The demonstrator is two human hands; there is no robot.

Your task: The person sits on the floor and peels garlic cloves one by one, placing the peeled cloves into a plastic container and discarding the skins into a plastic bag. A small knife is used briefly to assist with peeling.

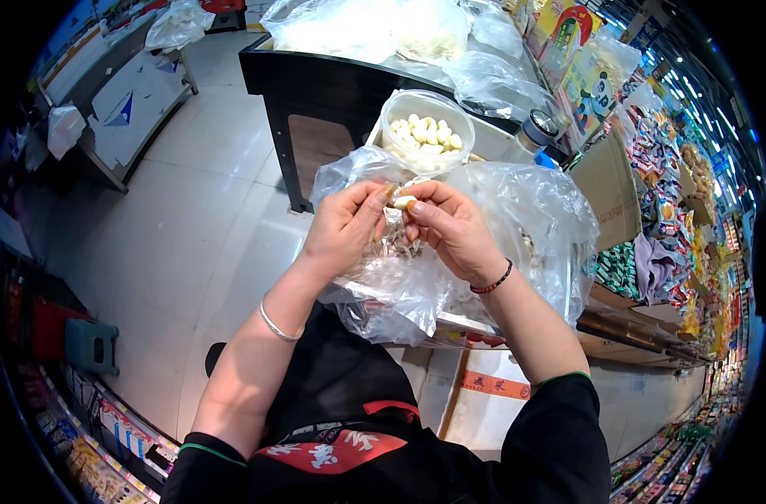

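Observation:
My right hand [446,220] pinches a pale peeled garlic clove [405,202] between thumb and fingertips. Close beside it, my left hand [351,220] has its thumb and index finger pressed together near the clove. Whether a scrap of skin sits between those fingertips is too small to tell. Beneath both hands, papery garlic skins [398,242] lie on a crumpled clear plastic bag [414,283]. Just beyond the fingers stands a round clear plastic tub [389,151], partly filled with peeled garlic cloves [425,133].
A lidded clear jar [523,145] stands right of the tub, near an upright cardboard flap [606,195]. Plastic bags [370,31] cover the dark-edged counter ahead. Packaged snacks [663,183] line the right side. A teal plastic stool [91,346] is on the floor at left.

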